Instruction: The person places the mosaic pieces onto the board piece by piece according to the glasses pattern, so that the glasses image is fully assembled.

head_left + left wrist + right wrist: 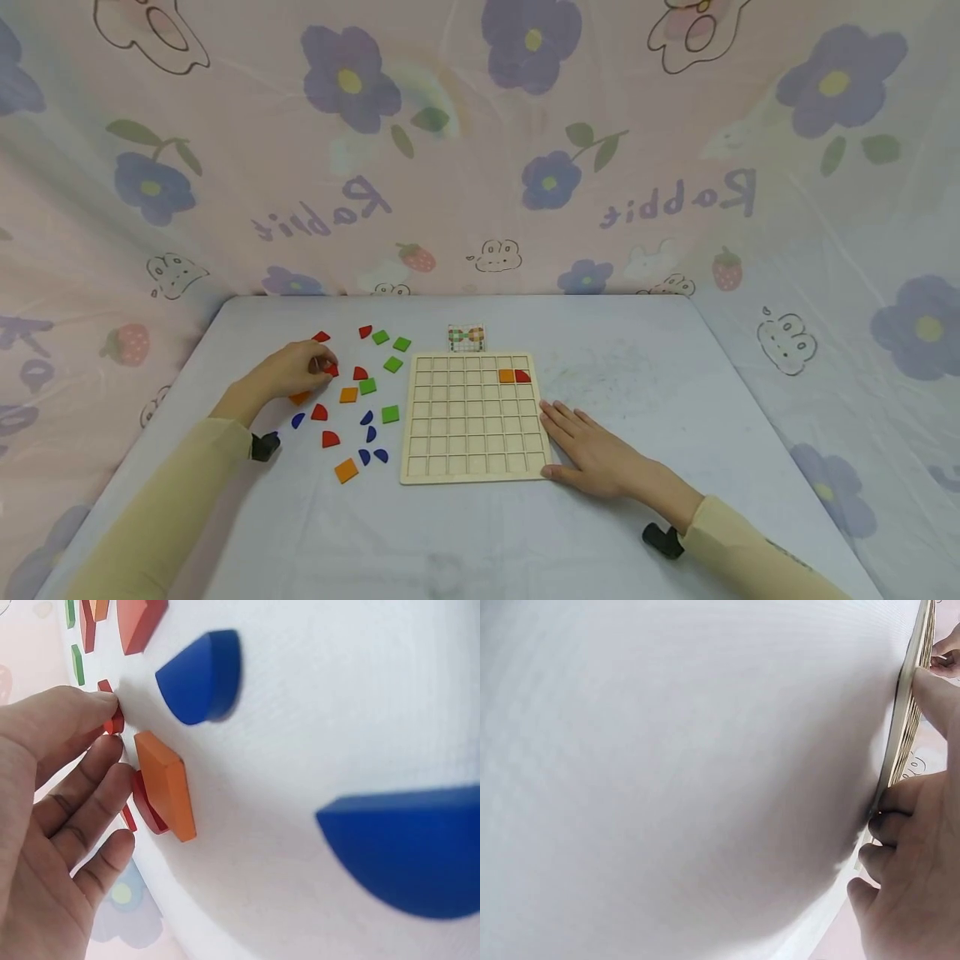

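Observation:
Among the loose pieces at the left, my left hand (294,369) pinches a red quarter-circle tile (114,721) between thumb and index finger. Its other fingers are loosely bent near an orange square tile (166,787), which partly covers another red piece (148,804). A pale wooden grid board (480,450) lies mid-table, with an orange square (507,376) and a red quarter-circle (522,377) side by side in its upper right cells. My right hand (600,454) lies flat beside the board, extended fingers and thumb touching its right edge.
Several green squares (390,414), blue half-circles (367,417), red quarter-circles (331,439) and orange squares (346,471) are scattered left of the board. A small pattern card (467,337) lies behind it. Patterned cloth (465,183) hangs around the white table (600,542).

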The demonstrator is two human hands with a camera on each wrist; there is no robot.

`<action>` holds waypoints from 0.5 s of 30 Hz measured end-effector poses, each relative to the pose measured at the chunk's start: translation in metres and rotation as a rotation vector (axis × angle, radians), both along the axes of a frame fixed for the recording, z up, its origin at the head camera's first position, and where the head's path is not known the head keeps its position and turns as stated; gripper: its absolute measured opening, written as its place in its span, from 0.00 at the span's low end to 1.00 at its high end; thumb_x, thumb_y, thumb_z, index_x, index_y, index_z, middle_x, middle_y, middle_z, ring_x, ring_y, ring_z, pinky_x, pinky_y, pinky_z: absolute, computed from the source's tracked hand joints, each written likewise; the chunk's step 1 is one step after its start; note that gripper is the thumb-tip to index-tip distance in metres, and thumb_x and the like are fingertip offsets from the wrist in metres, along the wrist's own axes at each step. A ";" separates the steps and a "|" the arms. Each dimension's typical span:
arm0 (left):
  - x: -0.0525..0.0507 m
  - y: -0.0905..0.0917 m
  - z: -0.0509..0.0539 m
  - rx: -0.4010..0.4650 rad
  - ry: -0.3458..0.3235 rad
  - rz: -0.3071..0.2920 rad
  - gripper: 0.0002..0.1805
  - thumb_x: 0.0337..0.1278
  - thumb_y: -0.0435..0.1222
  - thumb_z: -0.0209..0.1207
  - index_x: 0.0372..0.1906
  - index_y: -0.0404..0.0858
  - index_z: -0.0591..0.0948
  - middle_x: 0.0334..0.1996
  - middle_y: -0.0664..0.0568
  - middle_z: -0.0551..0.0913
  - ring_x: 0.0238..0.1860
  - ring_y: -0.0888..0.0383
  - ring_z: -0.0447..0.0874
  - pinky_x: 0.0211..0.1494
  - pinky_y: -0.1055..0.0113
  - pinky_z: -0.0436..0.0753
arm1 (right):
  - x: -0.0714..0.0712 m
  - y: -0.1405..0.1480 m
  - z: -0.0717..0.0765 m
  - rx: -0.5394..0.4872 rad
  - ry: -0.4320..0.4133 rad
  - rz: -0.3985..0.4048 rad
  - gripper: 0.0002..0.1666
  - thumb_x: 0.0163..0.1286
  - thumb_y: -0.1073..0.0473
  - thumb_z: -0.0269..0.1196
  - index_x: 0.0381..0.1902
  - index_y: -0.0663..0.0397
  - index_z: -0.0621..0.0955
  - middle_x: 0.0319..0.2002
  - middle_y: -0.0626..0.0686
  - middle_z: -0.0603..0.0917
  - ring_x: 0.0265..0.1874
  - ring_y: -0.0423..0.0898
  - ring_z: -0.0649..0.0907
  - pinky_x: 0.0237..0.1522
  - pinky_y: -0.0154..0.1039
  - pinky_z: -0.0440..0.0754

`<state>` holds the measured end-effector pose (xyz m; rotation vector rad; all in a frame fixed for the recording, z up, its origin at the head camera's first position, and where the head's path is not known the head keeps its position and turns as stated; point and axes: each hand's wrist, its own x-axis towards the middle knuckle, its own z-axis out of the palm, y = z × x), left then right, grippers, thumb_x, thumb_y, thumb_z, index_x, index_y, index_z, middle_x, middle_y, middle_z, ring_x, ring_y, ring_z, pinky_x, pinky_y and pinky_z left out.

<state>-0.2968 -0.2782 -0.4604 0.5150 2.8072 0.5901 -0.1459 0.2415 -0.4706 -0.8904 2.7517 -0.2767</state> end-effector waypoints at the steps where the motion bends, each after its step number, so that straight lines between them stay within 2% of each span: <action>1: 0.000 0.000 0.000 0.001 0.006 0.000 0.14 0.63 0.34 0.69 0.52 0.35 0.85 0.37 0.50 0.82 0.41 0.51 0.77 0.49 0.55 0.83 | 0.000 0.000 0.000 0.001 0.000 0.000 0.51 0.79 0.34 0.55 0.81 0.65 0.57 0.83 0.60 0.51 0.82 0.61 0.52 0.78 0.61 0.53; 8: 0.002 0.001 -0.001 0.018 0.026 0.003 0.15 0.61 0.34 0.71 0.51 0.34 0.85 0.39 0.48 0.82 0.41 0.50 0.78 0.52 0.51 0.84 | 0.000 0.000 -0.001 -0.006 0.000 0.005 0.51 0.79 0.35 0.55 0.81 0.65 0.57 0.83 0.60 0.52 0.82 0.61 0.52 0.78 0.61 0.54; 15: 0.003 0.003 0.001 0.038 0.038 0.011 0.16 0.62 0.34 0.71 0.52 0.34 0.85 0.40 0.47 0.83 0.42 0.50 0.78 0.51 0.53 0.85 | 0.000 0.000 0.000 -0.011 0.004 0.005 0.50 0.79 0.35 0.55 0.81 0.66 0.57 0.83 0.60 0.52 0.82 0.61 0.52 0.78 0.61 0.54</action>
